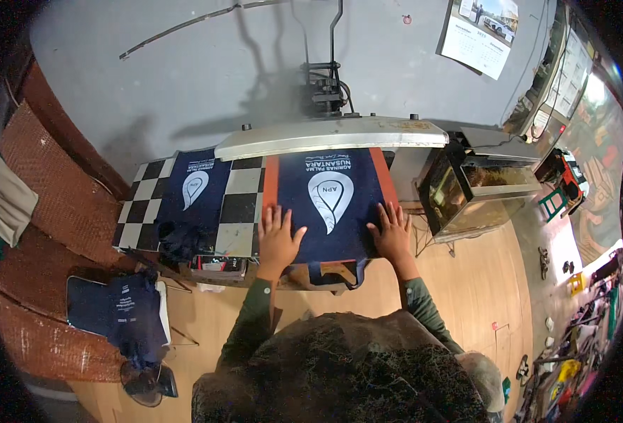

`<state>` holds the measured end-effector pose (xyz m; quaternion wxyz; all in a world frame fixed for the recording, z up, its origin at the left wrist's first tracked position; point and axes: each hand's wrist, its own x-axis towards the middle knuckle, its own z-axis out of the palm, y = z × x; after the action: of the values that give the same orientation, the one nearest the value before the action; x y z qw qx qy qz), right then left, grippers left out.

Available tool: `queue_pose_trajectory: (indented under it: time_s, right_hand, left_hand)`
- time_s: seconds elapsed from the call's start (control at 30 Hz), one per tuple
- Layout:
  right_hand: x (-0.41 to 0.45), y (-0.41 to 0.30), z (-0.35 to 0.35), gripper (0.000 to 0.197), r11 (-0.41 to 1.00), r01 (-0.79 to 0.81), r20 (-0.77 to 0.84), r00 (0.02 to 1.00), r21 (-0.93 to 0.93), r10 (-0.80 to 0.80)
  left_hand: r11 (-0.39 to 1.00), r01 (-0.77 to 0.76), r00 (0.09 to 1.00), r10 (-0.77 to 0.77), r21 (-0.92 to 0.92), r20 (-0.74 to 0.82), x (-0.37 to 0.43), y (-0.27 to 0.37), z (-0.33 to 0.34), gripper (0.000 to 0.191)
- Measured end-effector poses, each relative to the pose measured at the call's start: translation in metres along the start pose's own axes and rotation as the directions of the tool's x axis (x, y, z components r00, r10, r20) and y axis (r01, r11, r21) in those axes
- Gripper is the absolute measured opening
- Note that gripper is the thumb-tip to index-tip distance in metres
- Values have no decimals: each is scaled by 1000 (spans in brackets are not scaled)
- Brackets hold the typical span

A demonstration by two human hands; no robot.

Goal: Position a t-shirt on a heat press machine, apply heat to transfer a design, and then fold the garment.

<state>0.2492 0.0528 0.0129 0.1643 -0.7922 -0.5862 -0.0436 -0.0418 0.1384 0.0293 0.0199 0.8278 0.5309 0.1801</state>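
A navy cloth bag (295, 211) lies flat on the orange lower bed (270, 180) of a heat press, bearing a white drop-shaped print (330, 196) and some lettering. Its handle (354, 279) hangs over the bed's front edge. My left hand (280, 238) is spread palm-down along the bag's left edge. On the opposite edge, my right hand (393, 232) rests palm-down with fingers apart. Neither hand grips anything. Behind the bag, the silver upper plate (332, 136) of the press covers its far end from view. A similar printed navy bag (198, 185) lies to the left.
That second bag rests on a black-and-white checkered tabletop (139, 211). Dark printed cloth pieces (132, 312) drape over a chair at lower left. A glass tank (470, 195) stands right of the press. A calendar (478, 39) hangs on the grey wall (184, 84).
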Motion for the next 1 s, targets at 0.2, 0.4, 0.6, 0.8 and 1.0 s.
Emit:
queue_pose_trajectory:
  time_s: [0.2, 0.4, 0.6, 0.8, 1.0]
  right_hand:
    - [31, -30, 28, 69, 992, 123, -56, 991, 12, -122]
    - [28, -35, 36, 66, 991, 123, 26, 992, 58, -125]
    - [28, -36, 34, 65, 990, 118, -31, 993, 74, -116]
    - [70, -60, 11, 67, 999, 25, 268, 963, -36, -15]
    - [95, -107, 62, 63, 954, 270, -16, 963, 130, -271]
  left_hand:
    - [973, -206, 977, 210, -103, 33, 52, 59, 19, 69]
    - [961, -231, 960, 250, -151, 126, 65, 70, 54, 72]
    - [999, -11, 995, 16, -44, 100, 77, 10, 61, 74]
    - [999, 51, 999, -51, -4, -8, 71, -3, 54, 71]
    - [997, 67, 994, -70, 33, 87, 74, 0, 49, 72]
